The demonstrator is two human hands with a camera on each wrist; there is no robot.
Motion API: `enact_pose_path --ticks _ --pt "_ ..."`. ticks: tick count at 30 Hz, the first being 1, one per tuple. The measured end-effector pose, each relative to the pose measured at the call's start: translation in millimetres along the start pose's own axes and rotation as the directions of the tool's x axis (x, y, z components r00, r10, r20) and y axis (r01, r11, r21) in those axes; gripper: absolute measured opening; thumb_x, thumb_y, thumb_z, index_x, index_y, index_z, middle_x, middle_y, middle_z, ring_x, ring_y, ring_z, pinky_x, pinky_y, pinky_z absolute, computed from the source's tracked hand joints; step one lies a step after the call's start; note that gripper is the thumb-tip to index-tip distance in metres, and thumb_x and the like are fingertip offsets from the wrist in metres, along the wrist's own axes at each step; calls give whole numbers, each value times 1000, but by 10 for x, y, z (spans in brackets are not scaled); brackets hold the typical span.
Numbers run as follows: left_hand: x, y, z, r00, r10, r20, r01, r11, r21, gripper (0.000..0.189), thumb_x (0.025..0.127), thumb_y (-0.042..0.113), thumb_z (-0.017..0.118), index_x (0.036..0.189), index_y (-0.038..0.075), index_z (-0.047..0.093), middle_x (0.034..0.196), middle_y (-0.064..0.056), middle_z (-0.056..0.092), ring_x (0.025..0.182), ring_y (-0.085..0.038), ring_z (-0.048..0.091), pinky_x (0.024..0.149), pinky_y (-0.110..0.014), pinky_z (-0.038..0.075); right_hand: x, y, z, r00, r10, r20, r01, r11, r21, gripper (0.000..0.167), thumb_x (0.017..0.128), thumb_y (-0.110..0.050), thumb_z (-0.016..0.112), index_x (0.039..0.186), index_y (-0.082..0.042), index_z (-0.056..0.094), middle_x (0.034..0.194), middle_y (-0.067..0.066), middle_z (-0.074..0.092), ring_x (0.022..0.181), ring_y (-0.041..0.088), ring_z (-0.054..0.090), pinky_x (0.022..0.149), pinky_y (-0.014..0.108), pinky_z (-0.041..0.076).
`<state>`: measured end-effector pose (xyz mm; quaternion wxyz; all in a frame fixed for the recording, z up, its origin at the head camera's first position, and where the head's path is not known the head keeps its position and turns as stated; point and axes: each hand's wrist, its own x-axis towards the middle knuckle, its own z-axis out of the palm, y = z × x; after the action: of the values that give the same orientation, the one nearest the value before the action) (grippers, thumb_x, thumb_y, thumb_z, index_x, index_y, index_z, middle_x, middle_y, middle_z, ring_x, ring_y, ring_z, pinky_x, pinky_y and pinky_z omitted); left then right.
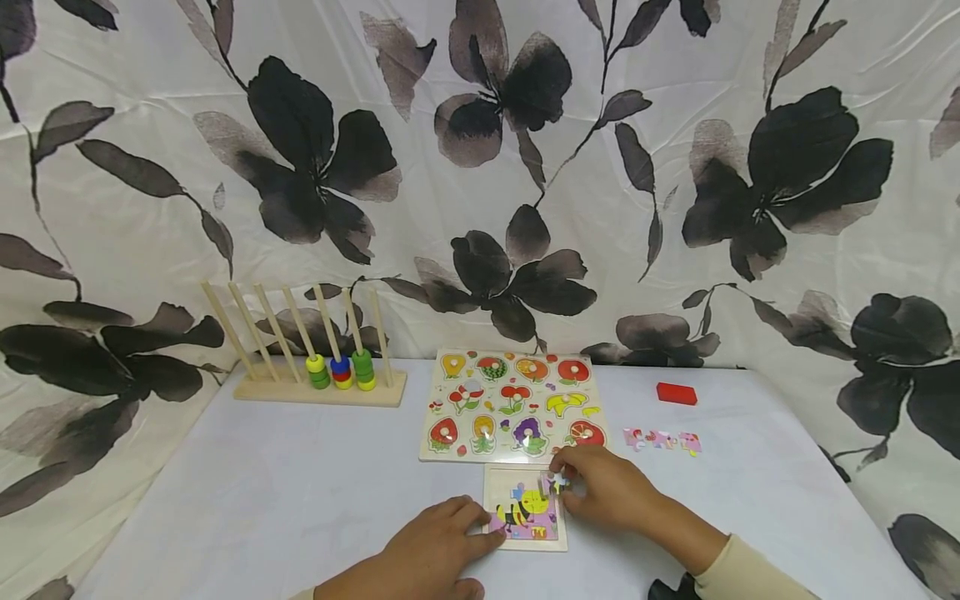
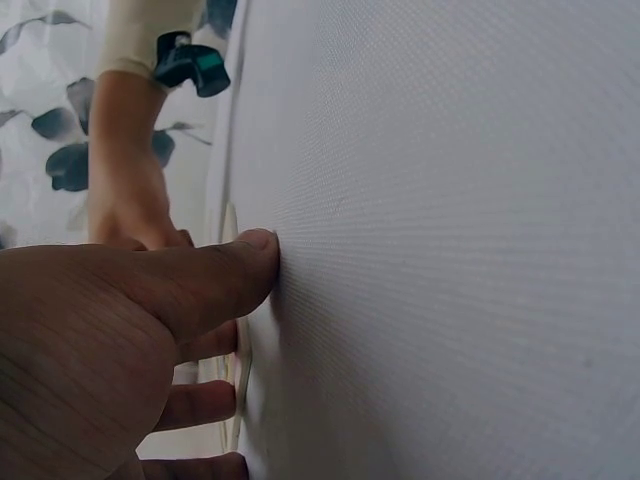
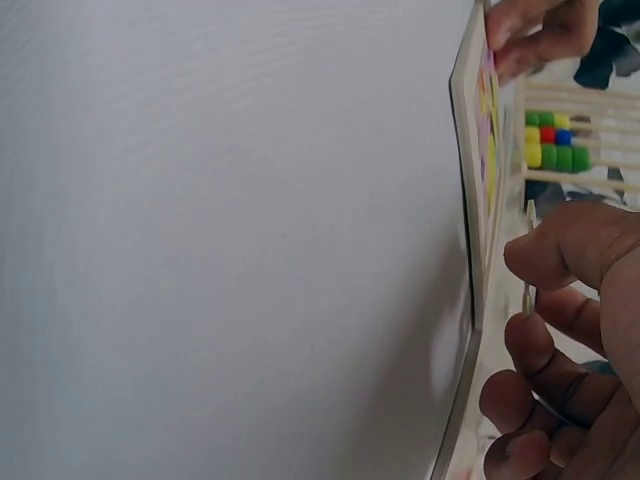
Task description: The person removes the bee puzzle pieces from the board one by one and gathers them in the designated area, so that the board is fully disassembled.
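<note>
A small wooden puzzle tray (image 1: 551, 546) with a yellow and black bee picture (image 1: 534, 502) lies near the table's front edge. Over its upper right corner, my right hand (image 1: 611, 492) pinches a jigsaw piece (image 1: 555, 484) between thumb and fingers. The right wrist view shows that thin piece (image 3: 530, 212) edge-on, close beside the tray (image 3: 468, 150). My left hand (image 1: 435, 546) rests at the tray's left side, its fingertips on the lower left of the picture. Its thumb (image 2: 255, 255) stretches out along the white tabletop in the left wrist view.
Just behind the tray lies a fruit puzzle board (image 1: 480, 393). Several loose pink jigsaw pieces (image 1: 660, 439) sit to the right, with a red block (image 1: 677, 393) behind them. A wooden peg stand (image 1: 322, 393) with coloured rings is at the back left, before a floral cloth (image 1: 637, 50).
</note>
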<state>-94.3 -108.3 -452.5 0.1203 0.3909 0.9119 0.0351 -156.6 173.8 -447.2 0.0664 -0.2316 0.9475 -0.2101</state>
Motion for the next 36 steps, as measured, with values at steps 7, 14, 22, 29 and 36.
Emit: enact_pose_path --ticks 7,14,22,29,36 --pt "0 2 11 1000 1 -5 -1 1000 -5 64 88 54 75 146 33 58 136 8 55 130 -18 48 109 -41 45 -48 135 -34 998 55 -13 -54 998 12 30 81 -17 82 106 -25 69 92 -14 57 87 9 52 76 34 52" --pt "-1 -1 16 1000 9 -19 -9 1000 0 64 88 54 75 145 32 59 136 7 56 129 -18 48 108 -41 46 -97 235 -89 997 72 -32 -72 997 12 29 80 -15 83 104 -25 69 91 -15 58 86 9 53 76 34 52" --pt "5 2 3 1000 9 -15 -10 1000 -5 64 88 54 75 146 32 59 136 7 55 130 -18 47 109 -41 45 -144 353 -166 987 158 -26 -158 987 26 29 80 -16 84 103 -26 70 91 -13 58 87 10 53 78 33 53" --pt "-1 5 -1 1000 5 -4 -5 1000 -9 63 89 55 74 146 33 59 137 7 55 131 -18 48 109 -41 45 -181 449 -220 984 178 -23 -177 983 44 30 80 -13 84 106 -24 72 90 -13 59 87 11 54 77 33 53" --pt "1 6 4 1000 3 -9 -3 1000 -11 63 89 55 74 145 32 59 136 7 55 131 -18 48 108 -41 46 -220 547 -283 987 154 -38 -153 987 42 30 81 -10 82 106 -23 72 89 -12 59 86 11 54 78 35 53"
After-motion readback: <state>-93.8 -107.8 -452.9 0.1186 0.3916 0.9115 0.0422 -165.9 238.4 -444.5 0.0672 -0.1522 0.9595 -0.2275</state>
